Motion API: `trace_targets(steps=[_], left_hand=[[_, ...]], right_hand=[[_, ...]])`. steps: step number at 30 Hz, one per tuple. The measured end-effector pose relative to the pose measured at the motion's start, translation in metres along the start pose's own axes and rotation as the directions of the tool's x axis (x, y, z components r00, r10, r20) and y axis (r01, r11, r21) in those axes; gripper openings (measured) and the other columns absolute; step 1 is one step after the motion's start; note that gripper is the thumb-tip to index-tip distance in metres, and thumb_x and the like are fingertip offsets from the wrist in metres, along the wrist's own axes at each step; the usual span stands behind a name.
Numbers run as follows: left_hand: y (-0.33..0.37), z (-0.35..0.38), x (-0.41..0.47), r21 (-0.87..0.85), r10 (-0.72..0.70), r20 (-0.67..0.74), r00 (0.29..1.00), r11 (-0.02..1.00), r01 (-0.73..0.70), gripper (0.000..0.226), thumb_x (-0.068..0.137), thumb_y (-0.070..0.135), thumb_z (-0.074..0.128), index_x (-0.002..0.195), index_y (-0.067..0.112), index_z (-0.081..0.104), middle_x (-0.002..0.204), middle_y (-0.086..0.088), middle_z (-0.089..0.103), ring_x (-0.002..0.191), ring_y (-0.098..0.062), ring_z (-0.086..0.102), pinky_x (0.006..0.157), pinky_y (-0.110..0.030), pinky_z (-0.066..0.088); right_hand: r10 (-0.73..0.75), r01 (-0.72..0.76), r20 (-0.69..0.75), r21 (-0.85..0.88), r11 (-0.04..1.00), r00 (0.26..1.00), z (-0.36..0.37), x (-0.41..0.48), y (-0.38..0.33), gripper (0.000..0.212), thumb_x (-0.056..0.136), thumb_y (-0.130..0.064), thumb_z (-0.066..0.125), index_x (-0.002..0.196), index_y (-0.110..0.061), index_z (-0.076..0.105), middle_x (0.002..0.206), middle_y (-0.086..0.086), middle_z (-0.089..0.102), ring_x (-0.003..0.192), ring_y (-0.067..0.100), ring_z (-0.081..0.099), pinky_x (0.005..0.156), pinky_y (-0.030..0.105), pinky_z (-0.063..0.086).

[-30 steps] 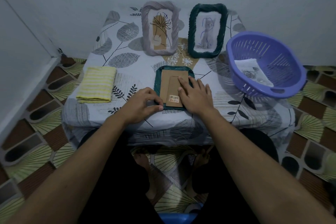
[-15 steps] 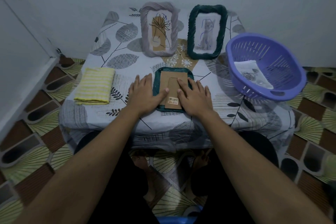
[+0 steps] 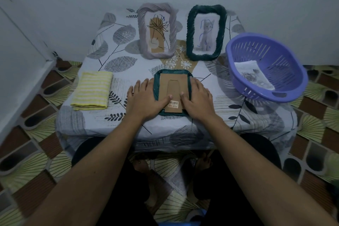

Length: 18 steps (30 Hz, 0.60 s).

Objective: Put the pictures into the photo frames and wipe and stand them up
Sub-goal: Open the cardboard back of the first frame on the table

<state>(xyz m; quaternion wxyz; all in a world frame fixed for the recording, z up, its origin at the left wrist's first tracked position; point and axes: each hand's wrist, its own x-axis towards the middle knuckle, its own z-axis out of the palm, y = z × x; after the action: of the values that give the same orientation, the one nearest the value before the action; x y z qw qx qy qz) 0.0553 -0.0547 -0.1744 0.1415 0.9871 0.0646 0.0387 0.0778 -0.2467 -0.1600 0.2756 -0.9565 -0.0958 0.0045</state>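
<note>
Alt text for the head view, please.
The left hand and right hand press on a teal frame lying face down on the table. A grey frame and a dark green frame stand behind, yellow cloth left, purple basket right.

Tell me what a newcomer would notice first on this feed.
The left hand and right hand press flat on the face-down green frame at the near edge of the table. Behind it stand two filled frames, the mauve frame and the dark green frame. A purple basket at the right holds one more picture; a yellow cloth lies at the left.
</note>
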Motion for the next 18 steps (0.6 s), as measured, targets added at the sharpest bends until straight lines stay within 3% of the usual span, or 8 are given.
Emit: trace_targets(steps=[4, 9, 14, 18], left_hand=[[0.0, -0.001, 0.0, -0.001, -0.002, -0.003, 1.0, 1.0, 0.002, 0.108, 0.076, 0.091, 0.021, 0.157, 0.021, 0.017, 0.164, -0.005, 0.022, 0.151, -0.027, 0.014, 0.122, -0.052, 0.01], [0.0, 0.0, -0.001, -0.005, 0.0, -0.006, 1.0, 1.0, 0.0, 0.104, 0.078, 0.088, 0.025, 0.157, 0.02, 0.018, 0.164, -0.005, 0.021, 0.152, -0.027, 0.014, 0.122, -0.051, 0.009], [-0.001, -0.001, 0.001, -0.01, 0.004, -0.011, 1.0, 1.0, -0.004, 0.104, 0.078, 0.088, 0.025, 0.156, 0.02, 0.019, 0.163, -0.006, 0.023, 0.151, -0.028, 0.016, 0.122, -0.051, 0.01], [-0.001, 0.0, -0.001, -0.009, 0.0, -0.01, 1.0, 1.0, 0.0, 0.105, 0.078, 0.089, 0.025, 0.156, 0.02, 0.02, 0.163, -0.006, 0.023, 0.151, -0.028, 0.016, 0.122, -0.051, 0.01]], right_hand=[[0.098, -0.098, 0.007, 0.064, 0.993, 0.995, -0.013, -0.005, 0.001, 0.074, 0.092, -0.035, 0.057, 0.153, -0.01, 0.025, 0.153, 0.011, 0.035, 0.14, 0.029, 0.033, 0.112, 0.043, 0.026], [0.077, -0.061, 0.12, -0.13, 0.99, 0.99, -0.03, -0.016, 0.007, 0.072, 0.087, -0.05, 0.06, 0.148, -0.021, 0.037, 0.148, 0.003, 0.042, 0.137, 0.024, 0.034, 0.107, 0.043, 0.026], [0.051, -0.017, 0.188, -0.179, 0.984, 0.981, -0.042, -0.021, 0.012, 0.062, 0.084, -0.055, 0.063, 0.135, -0.021, 0.049, 0.141, 0.001, 0.049, 0.132, 0.024, 0.04, 0.098, 0.041, 0.03], [0.066, -0.036, 0.191, -0.157, 0.987, 0.979, -0.04, -0.021, 0.011, 0.048, 0.085, -0.054, 0.062, 0.119, -0.023, 0.049, 0.131, 0.0, 0.048, 0.124, 0.022, 0.041, 0.086, 0.036, 0.023]])
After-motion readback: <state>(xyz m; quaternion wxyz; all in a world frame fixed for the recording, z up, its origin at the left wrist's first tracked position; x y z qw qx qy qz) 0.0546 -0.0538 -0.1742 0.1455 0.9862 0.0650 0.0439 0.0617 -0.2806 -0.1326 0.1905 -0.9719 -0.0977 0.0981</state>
